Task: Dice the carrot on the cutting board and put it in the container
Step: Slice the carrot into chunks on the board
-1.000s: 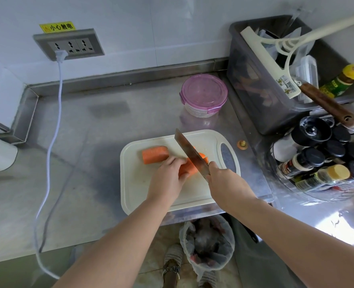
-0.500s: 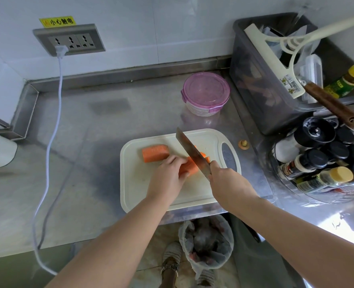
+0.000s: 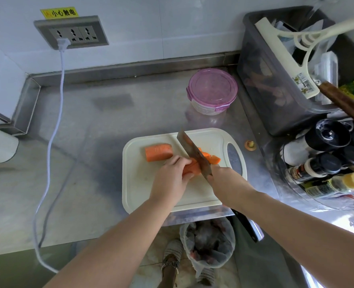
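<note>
Left hand [image 3: 169, 179] curled, pinning carrot [image 3: 189, 168] mid cutting board [image 3: 134, 194], right hand [image 3: 228, 183] gripping knife [image 3: 192, 151] (blade on carrot), lidded container [image 3: 212, 90] beyond board's far edge.

The white, round-cornered plastic cutting board [image 3: 142, 190] lies flat, with its grey oval handle slot at the right end. On the board's far half a thick orange carrot chunk [image 3: 159, 152] lies lengthwise. Just right of it, near the board's middle, a second orange carrot piece [image 3: 191, 169] lies under a dark steel cleaver [image 3: 192, 151], which stands edge-down across it. Past the blade, toward the slot, sit small cut carrot bits [image 3: 213, 159]. The round clear container with a pink clip-on lid [image 3: 212, 89] stands closed, well behind the board's far edge.
</note>
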The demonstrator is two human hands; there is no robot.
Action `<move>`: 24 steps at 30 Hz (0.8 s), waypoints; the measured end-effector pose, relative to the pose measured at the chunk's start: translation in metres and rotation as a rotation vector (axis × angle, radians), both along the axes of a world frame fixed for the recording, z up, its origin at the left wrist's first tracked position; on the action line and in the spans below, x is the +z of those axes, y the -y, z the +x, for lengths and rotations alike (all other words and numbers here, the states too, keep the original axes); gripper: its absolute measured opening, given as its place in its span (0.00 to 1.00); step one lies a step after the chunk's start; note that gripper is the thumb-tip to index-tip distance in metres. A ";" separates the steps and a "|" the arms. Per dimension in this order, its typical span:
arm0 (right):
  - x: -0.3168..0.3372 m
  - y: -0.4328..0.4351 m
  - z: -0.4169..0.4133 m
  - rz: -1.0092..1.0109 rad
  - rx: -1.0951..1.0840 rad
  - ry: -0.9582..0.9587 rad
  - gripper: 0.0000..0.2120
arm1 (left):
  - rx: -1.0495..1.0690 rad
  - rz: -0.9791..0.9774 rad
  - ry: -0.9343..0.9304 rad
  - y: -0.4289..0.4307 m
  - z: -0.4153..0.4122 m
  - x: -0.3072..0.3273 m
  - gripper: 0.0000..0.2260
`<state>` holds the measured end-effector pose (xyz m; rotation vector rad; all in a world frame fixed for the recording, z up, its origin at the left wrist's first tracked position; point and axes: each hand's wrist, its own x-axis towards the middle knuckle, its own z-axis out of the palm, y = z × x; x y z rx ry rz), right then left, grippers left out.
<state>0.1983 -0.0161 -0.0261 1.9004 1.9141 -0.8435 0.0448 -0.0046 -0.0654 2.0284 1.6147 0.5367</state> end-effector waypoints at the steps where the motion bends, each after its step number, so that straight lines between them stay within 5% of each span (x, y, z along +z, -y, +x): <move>1: -0.004 -0.003 0.001 0.030 -0.071 -0.050 0.12 | -0.001 0.003 0.000 0.000 0.000 0.000 0.14; 9: -0.009 -0.003 -0.006 0.073 -0.144 -0.043 0.14 | -0.005 -0.006 -0.022 0.001 0.001 0.002 0.14; 17: 0.016 -0.004 0.002 0.081 -0.212 -0.235 0.14 | 0.032 -0.041 0.010 0.003 0.001 0.004 0.15; 24: 0.030 0.012 0.004 0.210 -0.086 -0.075 0.11 | 0.018 -0.028 -0.029 0.006 -0.003 0.006 0.15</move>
